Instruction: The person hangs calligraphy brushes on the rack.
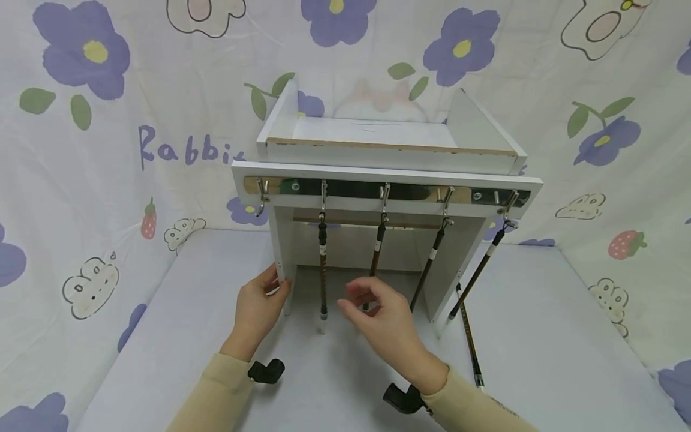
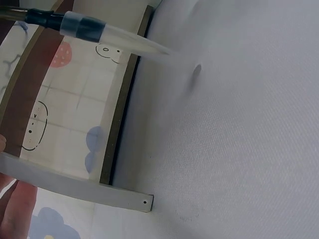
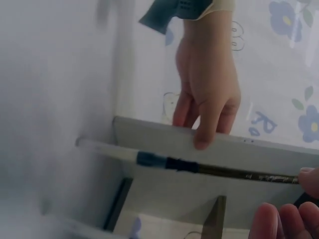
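Note:
My left hand (image 1: 259,306) grips the front edge of the left side panel (image 3: 164,134) of a white wooden shelf, thumb on the inner side. My right hand (image 1: 391,324) is in front of the shelf with fingers loosely curved and thumb apart, holding nothing. Just left of its thumb, a calligraphy brush (image 1: 323,270) hangs tip down from the second hook. In the head view, a gap shows between thumb and brush. Another brush (image 1: 378,243) hangs behind the right hand, its lower part mostly hidden. Two more brushes, a third (image 1: 429,267) and a fourth (image 1: 477,273), hang further right.
A metal hook rail (image 1: 351,188) runs along the shelf's front board, with a bare hook (image 1: 261,198) at its left end. One more brush (image 1: 471,342) lies on the white table (image 1: 540,348) at the right. A patterned cloth (image 1: 178,90) hangs behind.

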A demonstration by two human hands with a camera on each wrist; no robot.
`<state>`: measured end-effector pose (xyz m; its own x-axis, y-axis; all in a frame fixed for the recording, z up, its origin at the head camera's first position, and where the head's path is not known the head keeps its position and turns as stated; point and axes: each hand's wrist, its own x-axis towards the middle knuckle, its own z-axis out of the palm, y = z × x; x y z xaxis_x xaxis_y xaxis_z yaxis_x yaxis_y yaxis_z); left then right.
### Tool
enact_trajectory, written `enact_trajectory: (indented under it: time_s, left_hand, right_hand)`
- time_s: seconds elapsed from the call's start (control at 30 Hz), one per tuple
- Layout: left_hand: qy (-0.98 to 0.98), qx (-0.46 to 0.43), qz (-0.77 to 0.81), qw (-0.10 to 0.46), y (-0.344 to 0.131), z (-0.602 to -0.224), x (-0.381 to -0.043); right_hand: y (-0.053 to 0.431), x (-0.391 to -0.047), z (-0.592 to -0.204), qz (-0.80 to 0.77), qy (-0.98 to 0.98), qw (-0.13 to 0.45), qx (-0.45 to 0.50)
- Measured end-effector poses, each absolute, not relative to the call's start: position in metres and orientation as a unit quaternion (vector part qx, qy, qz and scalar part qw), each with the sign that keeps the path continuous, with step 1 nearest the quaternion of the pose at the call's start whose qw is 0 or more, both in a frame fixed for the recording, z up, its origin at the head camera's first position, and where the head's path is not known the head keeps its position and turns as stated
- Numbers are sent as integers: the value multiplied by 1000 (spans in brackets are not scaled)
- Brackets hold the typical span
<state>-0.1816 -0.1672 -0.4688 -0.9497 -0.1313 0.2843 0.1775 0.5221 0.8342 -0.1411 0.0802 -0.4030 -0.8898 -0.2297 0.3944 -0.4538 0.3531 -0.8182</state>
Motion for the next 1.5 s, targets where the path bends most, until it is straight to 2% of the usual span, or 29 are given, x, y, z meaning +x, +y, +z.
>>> enact_trajectory:
  time_s: [0.3,0.7,1.13,1.23,1.5]
  left_hand:
    - [-856,-14,-494,154,-164,-469,-183]
    - [-855,-22,-493,162,-163,-465,-183]
    - [-852,-28,-495,169,-165,-468,-182]
    - [-853,-24,-494,167,-165,-468,-181]
    - [-856,-20,-491,160,-166,-467,-179]
  right_hand:
    - [122,-138,-410,492,-839,109,205]
    - [192,-139,-431,446,-850,116,254]
    - [258,-144,-453,376,-901,116,182]
    - [271,-148,-461,377,-905,102,167]
    - [295,-163,-474,416,-906,7,80]
